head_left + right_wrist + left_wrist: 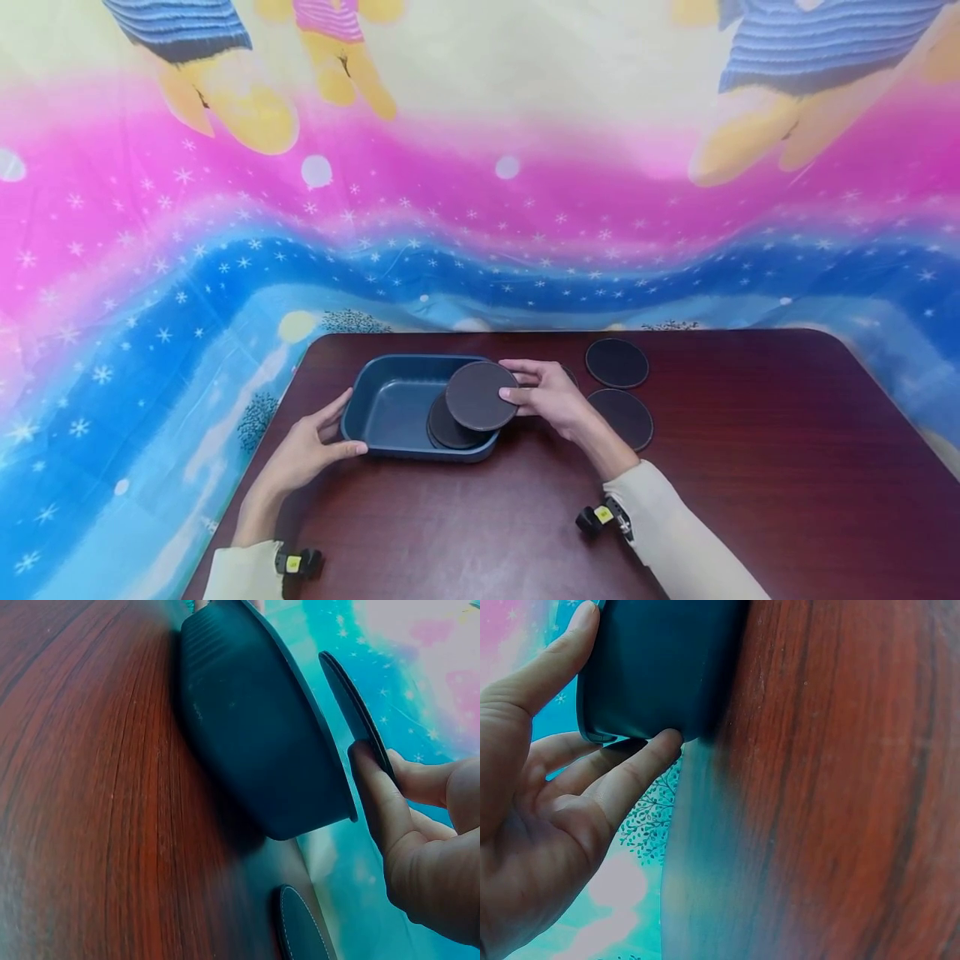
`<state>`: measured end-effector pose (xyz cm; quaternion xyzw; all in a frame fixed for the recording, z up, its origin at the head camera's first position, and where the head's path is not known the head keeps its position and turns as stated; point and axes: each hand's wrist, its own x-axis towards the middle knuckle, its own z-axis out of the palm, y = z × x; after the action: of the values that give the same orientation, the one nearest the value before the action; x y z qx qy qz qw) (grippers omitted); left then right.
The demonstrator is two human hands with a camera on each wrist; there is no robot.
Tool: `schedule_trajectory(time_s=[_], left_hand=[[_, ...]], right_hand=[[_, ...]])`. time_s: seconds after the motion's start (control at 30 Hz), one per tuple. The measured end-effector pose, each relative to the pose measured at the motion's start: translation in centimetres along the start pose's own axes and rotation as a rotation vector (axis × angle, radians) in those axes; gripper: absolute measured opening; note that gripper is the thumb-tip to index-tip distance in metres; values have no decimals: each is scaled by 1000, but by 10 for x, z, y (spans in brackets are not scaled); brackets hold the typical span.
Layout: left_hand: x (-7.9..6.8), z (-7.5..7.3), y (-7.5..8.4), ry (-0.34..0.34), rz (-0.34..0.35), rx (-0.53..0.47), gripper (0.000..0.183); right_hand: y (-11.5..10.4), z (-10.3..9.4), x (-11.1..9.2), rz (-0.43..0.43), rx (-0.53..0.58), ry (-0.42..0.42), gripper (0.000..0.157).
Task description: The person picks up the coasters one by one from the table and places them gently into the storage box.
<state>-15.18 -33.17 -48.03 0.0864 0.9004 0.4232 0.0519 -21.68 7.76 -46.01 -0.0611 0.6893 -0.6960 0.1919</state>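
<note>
A dark teal rectangular tray [420,454] with rounded corners sits on the table. My left hand [303,446] holds its left end, thumb at the near corner and fingers around the far side; the left wrist view shows them on the tray wall [649,667]. Between thumb and fingers my right hand [551,398] pinches a round dark brown coaster [478,398] over the tray's right end. In the right wrist view that coaster [349,697] is tilted, above the rim. Beneath it another dark coaster [444,425] lies inside the tray, partly covered.
Two round coasters lie on the table right of the tray, one farther back [617,362] and one nearer [628,417], partly behind my right forearm. The edge of another coaster [570,374] shows behind my right hand. A patterned cloth [480,208] hangs behind the wooden table [750,433].
</note>
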Motion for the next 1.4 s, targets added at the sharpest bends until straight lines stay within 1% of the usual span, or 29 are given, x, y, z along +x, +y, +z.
schedule_trajectory(time_s=[0.3, 0.7, 1.03, 1.17, 1.4], left_hand=[[-1, 2, -3, -8, -1, -13, 99], [-1, 2, -3, -15, -2, -10, 100], [-1, 2, -3, -12, -8, -16, 98], [-1, 1, -2, -8, -2, -13, 98], [0, 0, -1, -6, 4, -17, 98]], right_hand=[[1, 9, 4, 6, 22, -14, 58], [1, 19, 10, 6, 8, -26, 57], [0, 22, 13, 25, -23, -27, 57], [-1, 22, 13, 7, -51, -32, 57], [-4, 23, 14, 12, -46, -29, 57]])
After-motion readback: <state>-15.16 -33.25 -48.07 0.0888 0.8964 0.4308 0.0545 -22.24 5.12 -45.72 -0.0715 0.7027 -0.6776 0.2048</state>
